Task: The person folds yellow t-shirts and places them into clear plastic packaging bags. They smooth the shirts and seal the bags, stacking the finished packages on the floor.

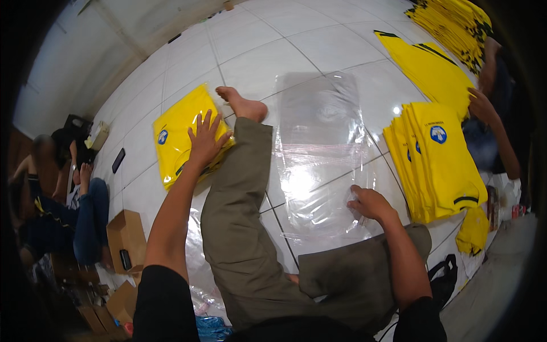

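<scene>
My left hand lies with spread fingers on a folded yellow shirt in a clear plastic bag, left of my outstretched leg. My right hand touches the right edge of clear plastic bags laid flat on the tiles between my legs; whether its fingertips pinch the film, I cannot tell. To the right, folded yellow shirts with a blue and white emblem and dark collar trim form an overlapping pile.
A co-worker's hand touches a spread yellow garment at upper right, near a large stack of yellow garments. More people sit at far left. A dark phone and an open cardboard box are on the left floor.
</scene>
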Demonstrator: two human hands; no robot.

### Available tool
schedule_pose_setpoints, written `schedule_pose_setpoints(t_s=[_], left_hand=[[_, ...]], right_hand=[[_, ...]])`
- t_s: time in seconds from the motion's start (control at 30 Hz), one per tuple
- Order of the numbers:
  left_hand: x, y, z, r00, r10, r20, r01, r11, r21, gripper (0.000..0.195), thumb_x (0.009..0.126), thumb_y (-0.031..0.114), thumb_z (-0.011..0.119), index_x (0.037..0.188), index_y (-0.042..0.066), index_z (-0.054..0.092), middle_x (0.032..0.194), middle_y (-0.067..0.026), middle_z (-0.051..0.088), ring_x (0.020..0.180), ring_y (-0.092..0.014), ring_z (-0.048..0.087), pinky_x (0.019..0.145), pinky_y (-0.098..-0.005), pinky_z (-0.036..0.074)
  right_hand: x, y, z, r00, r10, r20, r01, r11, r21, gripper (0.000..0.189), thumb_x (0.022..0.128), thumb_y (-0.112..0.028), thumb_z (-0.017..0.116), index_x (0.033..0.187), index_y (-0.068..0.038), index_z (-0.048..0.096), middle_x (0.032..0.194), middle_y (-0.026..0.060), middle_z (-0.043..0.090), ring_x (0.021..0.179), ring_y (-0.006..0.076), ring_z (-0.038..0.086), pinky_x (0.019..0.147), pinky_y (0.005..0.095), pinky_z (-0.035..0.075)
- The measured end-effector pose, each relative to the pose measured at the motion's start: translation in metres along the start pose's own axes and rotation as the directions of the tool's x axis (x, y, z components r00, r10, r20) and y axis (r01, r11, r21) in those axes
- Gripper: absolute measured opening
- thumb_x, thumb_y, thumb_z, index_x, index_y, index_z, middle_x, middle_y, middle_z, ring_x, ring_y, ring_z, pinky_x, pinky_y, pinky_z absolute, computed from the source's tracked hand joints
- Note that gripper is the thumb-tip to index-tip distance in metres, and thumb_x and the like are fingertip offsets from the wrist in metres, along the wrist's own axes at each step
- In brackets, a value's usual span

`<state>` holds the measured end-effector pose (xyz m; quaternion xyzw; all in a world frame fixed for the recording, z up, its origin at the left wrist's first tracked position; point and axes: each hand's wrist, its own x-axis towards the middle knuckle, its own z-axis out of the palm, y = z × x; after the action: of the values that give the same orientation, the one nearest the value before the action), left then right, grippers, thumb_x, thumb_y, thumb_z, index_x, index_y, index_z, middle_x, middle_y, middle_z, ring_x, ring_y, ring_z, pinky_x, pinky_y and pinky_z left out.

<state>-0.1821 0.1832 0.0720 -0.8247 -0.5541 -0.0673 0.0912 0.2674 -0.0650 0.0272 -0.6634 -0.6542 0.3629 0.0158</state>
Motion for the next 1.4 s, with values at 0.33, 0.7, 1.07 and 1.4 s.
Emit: schedule_pose_setpoints(t_s=[0.33, 0.7, 1.07, 1.4], left_hand=[[-0.02, 0.051, -0.021, 0.968, 0.239, 0.08, -0.248, 0.959, 0.136, 0.061, 0.099, 0.052, 0.052, 0.151, 0.021, 0.045, 0.162, -0.0076, 0.034, 0.152, -0.031, 0.026, 0.118, -0.0667, 0.014], [-0.11, 0.263, 0.013, 0.54, 0.688, 0.484, -0.606, 0.717, -0.344, 0.087, 0.09, 0.064, 0.06, 0.159, 0.022, 0.028, 0.168, -0.014, 0.016, 0.155, -0.037, 0.012, 0.115, -0.0705, 0.02], [-0.084, 0.24, 0.028, 0.714, 0.54, 0.445, -0.428, 0.84, -0.333, 0.084, 0.086, 0.06, 0.069, 0.156, 0.025, 0.038, 0.168, -0.0109, 0.019, 0.155, -0.037, 0.011, 0.117, -0.0681, 0.018], [-0.096, 0.242, 0.031, 0.749, 0.521, 0.409, -0.316, 0.823, -0.471, 0.081, 0.09, 0.057, 0.065, 0.155, 0.016, 0.039, 0.166, -0.0176, 0.02, 0.155, -0.037, 0.011, 0.117, -0.0678, 0.013]], right_hand=[[-0.001, 0.004, 0.003, 0.995, -0.053, -0.084, 0.048, 0.997, -0.063, 0.058, 0.091, -0.033, 0.066, 0.138, -0.003, 0.05, 0.108, 0.0253, 0.069, 0.105, 0.0401, 0.066, 0.089, 0.0479, 0.051], [0.006, 0.01, 0.012, 0.967, -0.013, -0.256, -0.016, 0.994, -0.109, 0.067, 0.084, -0.032, 0.076, 0.141, -0.005, 0.051, 0.123, 0.0208, 0.056, 0.115, 0.0389, 0.058, 0.094, 0.0468, 0.053], [-0.007, -0.007, 0.018, 0.998, 0.034, -0.047, -0.048, 0.943, -0.328, 0.1, 0.075, -0.053, 0.082, 0.156, -0.015, 0.036, 0.166, 0.0198, 0.017, 0.151, 0.0457, 0.017, 0.112, 0.0613, 0.031], [-0.018, -0.012, -0.002, 0.999, 0.02, -0.046, -0.031, 0.966, -0.257, 0.082, 0.088, -0.057, 0.068, 0.149, -0.008, 0.045, 0.157, 0.0228, 0.036, 0.144, 0.0433, 0.033, 0.11, 0.061, 0.034]])
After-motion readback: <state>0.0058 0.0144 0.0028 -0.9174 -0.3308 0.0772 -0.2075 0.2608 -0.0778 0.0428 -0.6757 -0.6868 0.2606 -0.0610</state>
